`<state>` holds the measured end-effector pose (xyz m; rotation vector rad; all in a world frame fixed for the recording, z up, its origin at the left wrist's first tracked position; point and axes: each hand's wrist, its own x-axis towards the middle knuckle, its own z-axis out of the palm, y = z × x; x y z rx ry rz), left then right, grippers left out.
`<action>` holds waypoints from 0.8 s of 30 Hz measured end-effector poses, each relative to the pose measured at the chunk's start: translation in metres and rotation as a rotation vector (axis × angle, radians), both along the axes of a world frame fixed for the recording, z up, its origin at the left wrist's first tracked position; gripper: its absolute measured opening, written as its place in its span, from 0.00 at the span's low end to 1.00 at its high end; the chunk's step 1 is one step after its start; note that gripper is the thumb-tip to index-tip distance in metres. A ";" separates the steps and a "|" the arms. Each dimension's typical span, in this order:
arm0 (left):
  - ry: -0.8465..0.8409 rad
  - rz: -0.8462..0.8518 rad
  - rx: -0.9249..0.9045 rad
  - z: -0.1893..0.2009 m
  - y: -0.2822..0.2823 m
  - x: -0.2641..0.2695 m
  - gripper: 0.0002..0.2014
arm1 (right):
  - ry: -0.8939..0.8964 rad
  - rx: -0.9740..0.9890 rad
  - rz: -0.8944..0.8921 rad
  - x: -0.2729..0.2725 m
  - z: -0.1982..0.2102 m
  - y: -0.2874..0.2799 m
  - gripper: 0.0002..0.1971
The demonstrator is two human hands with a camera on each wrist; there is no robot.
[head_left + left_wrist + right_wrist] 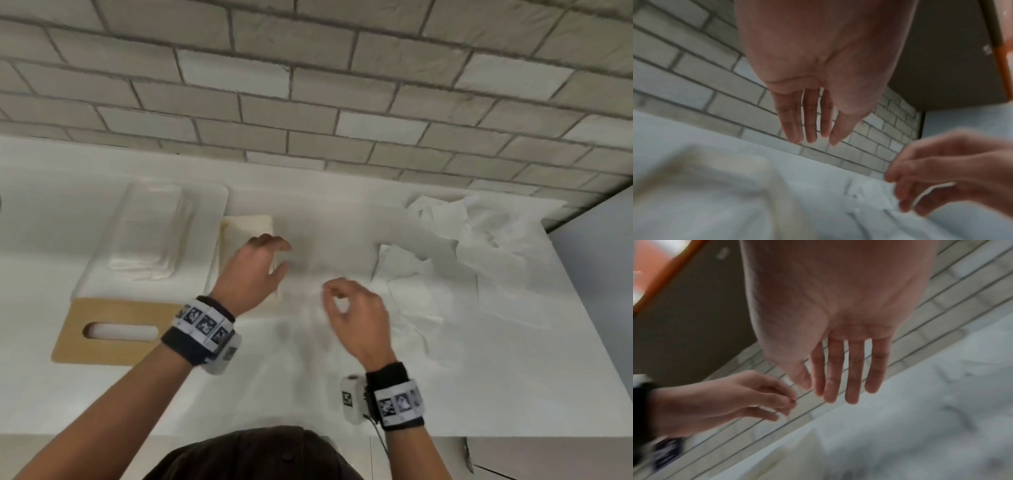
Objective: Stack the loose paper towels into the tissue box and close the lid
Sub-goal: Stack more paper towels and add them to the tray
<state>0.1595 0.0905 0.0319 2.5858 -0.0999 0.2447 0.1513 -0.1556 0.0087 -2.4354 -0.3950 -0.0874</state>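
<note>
The white tissue box lies open at the left of the counter with a stack of folded towels inside. Its wooden lid, with an oval slot, lies flat in front of it. A cream folded pile sits just right of the box. My left hand hovers over that pile, fingers straight and empty. Loose white paper towels lie crumpled at the right. My right hand hangs above the counter left of them, its fingers relaxed, holding nothing.
A grey brick-tile wall runs along the back of the white counter. The counter's right edge drops off beside the loose towels. Its front edge is close to my body.
</note>
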 end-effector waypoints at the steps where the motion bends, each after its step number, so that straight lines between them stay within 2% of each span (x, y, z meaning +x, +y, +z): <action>1: 0.006 -0.013 -0.058 -0.001 -0.022 0.000 0.11 | 0.012 0.038 -0.107 0.013 -0.006 -0.029 0.05; 4: 0.169 -0.062 -0.132 -0.020 -0.087 0.020 0.04 | 0.046 0.008 -0.399 0.053 -0.030 -0.105 0.03; 5: 0.219 -0.073 -0.121 -0.029 -0.107 0.032 0.03 | 0.092 -0.024 -0.478 0.066 -0.038 -0.125 0.05; 7: 0.347 -0.063 -0.089 -0.048 -0.145 0.056 0.04 | 0.268 -0.099 -0.568 0.085 -0.054 -0.157 0.19; 9: 0.493 -0.019 -0.045 -0.068 -0.179 0.079 0.10 | 0.470 -0.194 -0.566 0.094 -0.068 -0.174 0.33; 10: 0.552 0.000 -0.019 -0.078 -0.195 0.089 0.15 | 0.531 -0.227 -0.539 0.094 -0.073 -0.178 0.36; 13: 0.619 0.072 -0.032 -0.103 -0.233 0.114 0.25 | 0.535 -0.211 -0.487 0.089 -0.087 -0.183 0.27; 18: 0.723 0.226 -0.297 -0.117 -0.273 0.136 0.35 | 0.514 -0.177 -0.437 0.081 -0.090 -0.189 0.18; 21: 0.722 0.244 -0.368 -0.119 -0.278 0.142 0.31 | 0.509 -0.092 -0.416 0.081 -0.091 -0.199 0.13; 24: 0.670 0.286 -0.523 -0.118 -0.265 0.143 0.28 | 0.484 0.025 -0.410 0.084 -0.092 -0.212 0.11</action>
